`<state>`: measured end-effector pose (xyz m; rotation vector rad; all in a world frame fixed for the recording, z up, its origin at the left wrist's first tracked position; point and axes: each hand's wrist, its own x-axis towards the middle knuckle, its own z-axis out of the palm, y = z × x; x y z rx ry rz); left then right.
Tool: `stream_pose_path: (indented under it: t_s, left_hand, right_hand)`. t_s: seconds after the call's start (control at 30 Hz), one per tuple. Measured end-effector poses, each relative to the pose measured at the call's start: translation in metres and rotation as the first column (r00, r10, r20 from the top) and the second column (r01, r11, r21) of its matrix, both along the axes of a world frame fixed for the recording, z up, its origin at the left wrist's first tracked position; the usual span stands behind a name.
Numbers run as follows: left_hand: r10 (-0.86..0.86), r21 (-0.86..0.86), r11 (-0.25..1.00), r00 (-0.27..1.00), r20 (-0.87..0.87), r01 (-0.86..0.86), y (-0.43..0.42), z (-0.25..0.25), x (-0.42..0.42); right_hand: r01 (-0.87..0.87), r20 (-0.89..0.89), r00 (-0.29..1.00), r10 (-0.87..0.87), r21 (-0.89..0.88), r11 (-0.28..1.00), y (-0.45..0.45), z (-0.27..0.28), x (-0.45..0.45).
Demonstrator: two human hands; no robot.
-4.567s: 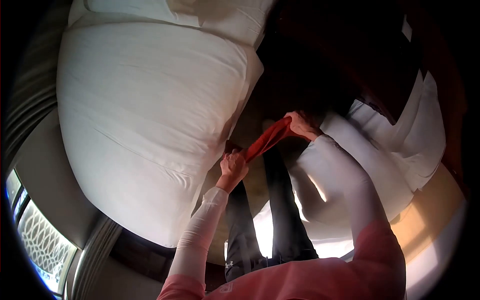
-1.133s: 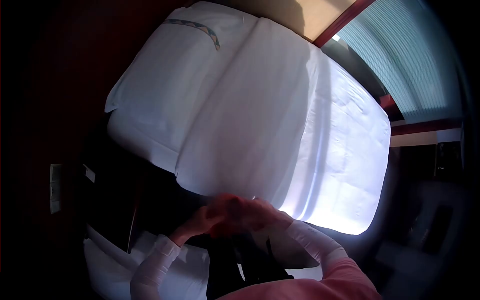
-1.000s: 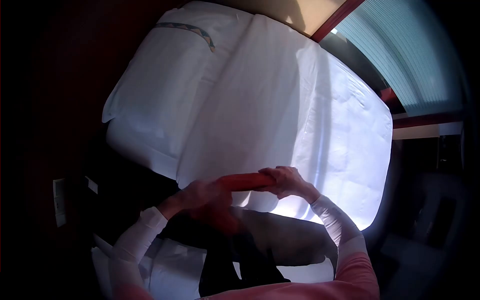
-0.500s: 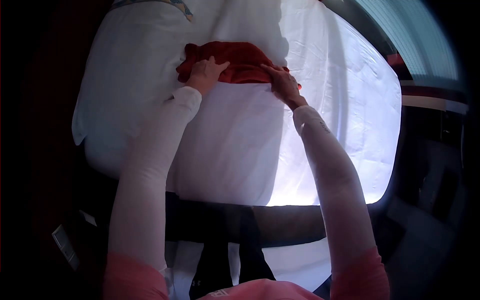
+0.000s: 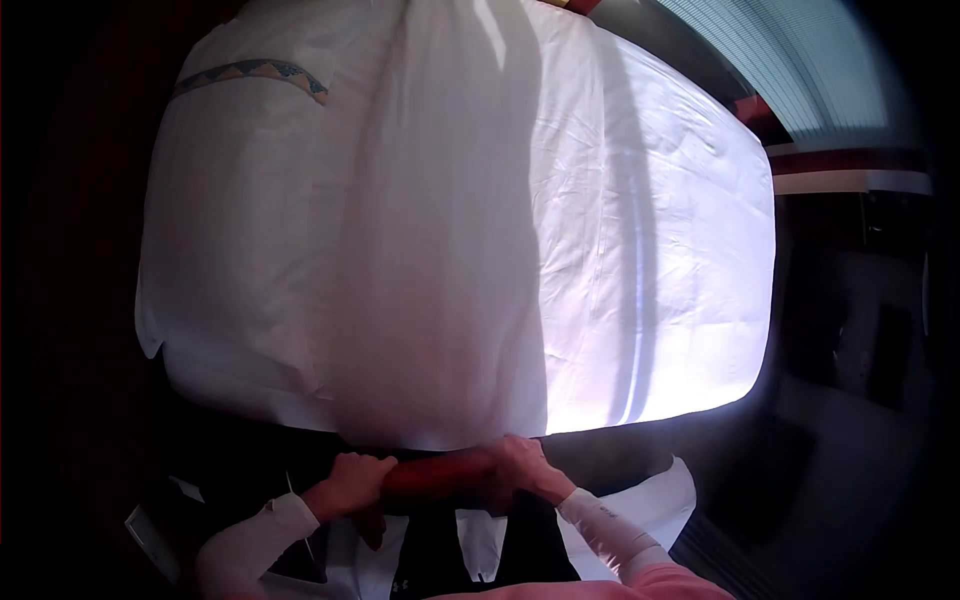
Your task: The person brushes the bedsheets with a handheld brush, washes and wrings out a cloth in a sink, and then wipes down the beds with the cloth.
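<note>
A red cloth [image 5: 436, 478] is stretched between my two hands, just off the near edge of the white-covered bed [image 5: 440, 250]. My left hand [image 5: 355, 484] is closed on its left end, and a bit of the cloth hangs below that hand. The right end is in my right hand [image 5: 525, 466], whose fingers are wrapped round it close to the bed's edge. Motion blurs the cloth a little, so its folds cannot be made out.
A patterned strip [image 5: 255, 70] lies on the bed's upper left. Behind my legs is another white-covered surface [image 5: 640, 505]. A blue-grey blind [image 5: 790, 60] is at the upper right. Dark objects stand right of the bed.
Half a second ago the red cloth lay on the bed under both hands. Now they have drawn back toward my body and hold it up beyond the bed's near edge.
</note>
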<state>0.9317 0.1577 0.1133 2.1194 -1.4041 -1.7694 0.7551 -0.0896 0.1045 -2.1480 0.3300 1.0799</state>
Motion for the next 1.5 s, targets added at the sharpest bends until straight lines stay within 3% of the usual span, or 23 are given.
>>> stream_pose_path:
  t_s: [0.07, 0.13, 0.2, 0.23, 0.27, 0.3, 0.37, 0.47, 0.57, 0.6, 0.7, 0.8, 0.83, 0.9, 1.03, 1.13, 1.17, 1.2, 1.23, 1.3, 1.33, 1.37, 1.5]
  left_hand:
    - [0.173, -0.46, 0.885, 0.971, 0.163, -0.08, -0.033, -0.005, 0.032]
    - [0.267, -0.551, 0.828, 0.94, 0.215, -0.109, -0.121, 0.04, 0.089]
    - [0.545, -0.897, 0.371, 0.727, 0.419, 0.239, -0.181, 0.006, 0.13]
    - [0.401, -0.673, 0.731, 0.725, 0.559, 0.114, -0.231, 0.011, 0.157]
    - [0.447, -0.696, 0.697, 0.655, 0.61, 0.172, -0.265, -0.015, 0.184]
    - [0.496, -0.71, 0.666, 0.576, 0.65, 0.228, -0.298, -0.041, 0.21]
    - [0.52, -0.662, 0.713, 0.457, 0.721, 0.232, -0.336, -0.064, 0.228]
    - [0.432, -0.558, 0.82, 0.501, 0.75, 0.128, -0.343, -0.141, 0.2]
    - [0.407, -0.511, 0.815, 0.359, 0.84, 0.272, -0.265, -0.177, 0.059]
    - [0.307, -0.434, 0.859, 0.406, 0.861, 0.271, -0.236, -0.162, 0.002]
    - [0.226, -0.496, 0.851, 0.732, 0.642, 0.172, -0.165, -0.12, -0.13]
    - [0.024, -0.314, 0.947, 0.957, 0.288, 0.071, -0.123, -0.108, -0.212]
    - [-0.082, -0.133, 0.987, 0.996, 0.03, 0.086, -0.129, -0.106, -0.215]
    - [-0.104, 0.023, 0.994, 0.984, -0.148, 0.109, -0.177, -0.082, -0.195]
    - [-0.046, -0.259, 0.966, 0.983, -0.178, -0.002, -0.307, -0.024, -0.098]
    - [0.166, -0.723, 0.677, 0.986, -0.032, -0.137, -0.407, 0.019, -0.019]
    - [0.214, -0.762, 0.646, 0.953, 0.214, 0.026, -0.445, 0.017, -0.003]
    - [0.272, -0.916, 0.299, 0.897, 0.349, 0.266, -0.473, -0.016, 0.028]
    - [0.309, -0.815, 0.477, 0.805, 0.507, 0.33, -0.509, -0.026, 0.047]
    - [0.24, -0.526, 0.77, 0.599, 0.764, 0.362, -0.574, -0.033, 0.07]
    - [0.374, -0.656, 0.635, 0.58, 0.723, 0.409, -0.589, -0.065, 0.084]
    - [0.349, -0.562, 0.735, 0.498, 0.794, 0.379, -0.606, -0.088, 0.086]
    - [0.334, -0.556, 0.791, 0.581, 0.742, 0.255, -0.587, -0.162, 0.003]
  right_hand:
    - [-0.033, 0.226, 0.972, 0.069, -0.159, 0.987, -0.068, 0.048, 0.047]
    - [0.042, 0.57, 0.804, 0.17, -0.34, 0.94, -0.132, 0.072, 0.088]
    - [0.045, 0.592, 0.725, 0.352, -0.551, 0.833, -0.203, 0.078, 0.137]
    - [0.074, 0.61, 0.675, 0.414, -0.614, 0.786, -0.238, 0.071, 0.165]
    - [0.123, 0.749, 0.555, 0.363, -0.505, 0.854, -0.278, 0.048, 0.188]
    - [0.097, 0.726, 0.496, 0.477, -0.592, 0.8, -0.32, 0.014, 0.216]
    - [0.139, 0.701, 0.603, 0.381, -0.563, 0.815, -0.346, -0.031, 0.239]
    - [0.182, 0.629, 0.744, 0.223, -0.513, 0.839, -0.344, -0.084, 0.234]
    - [0.204, 0.687, 0.692, 0.221, -0.479, 0.854, -0.272, -0.127, 0.102]
    - [0.192, 0.647, 0.743, 0.169, -0.448, 0.873, -0.241, -0.121, 0.048]
    - [0.092, 0.472, 0.878, 0.08, -0.332, 0.939, -0.158, -0.1, -0.117]
    - [-0.008, 0.129, 0.992, 0.019, -0.083, 0.997, -0.132, -0.076, -0.207]
    - [-0.006, 0.056, 0.998, 0.009, -0.043, 0.999, -0.141, -0.067, -0.212]
    - [-0.002, -0.092, 0.996, 0.005, 0.036, 0.999, -0.171, -0.047, -0.211]
    - [0.064, 0.08, 0.995, -0.06, -0.044, 0.997, -0.293, 0.011, -0.141]
    - [0.147, 0.519, 0.854, 0.024, -0.287, 0.946, -0.396, 0.047, -0.07]
    - [0.16, 0.572, 0.815, 0.098, -0.383, 0.91, -0.431, 0.049, -0.04]
    - [0.204, 0.63, 0.761, 0.152, -0.455, 0.867, -0.464, 0.046, -0.012]
    - [0.245, 0.74, 0.633, 0.229, -0.472, 0.847, -0.502, 0.019, 0.008]
    - [0.194, 0.507, 0.845, 0.17, -0.587, 0.786, -0.557, -0.008, 0.06]
    - [0.258, 0.604, 0.775, 0.186, -0.571, 0.779, -0.579, -0.037, 0.074]
    - [0.321, 0.695, 0.689, 0.206, -0.547, 0.773, -0.591, -0.069, 0.079]
    - [0.425, 0.764, 0.637, 0.096, -0.453, 0.784, -0.55, -0.136, -0.008]
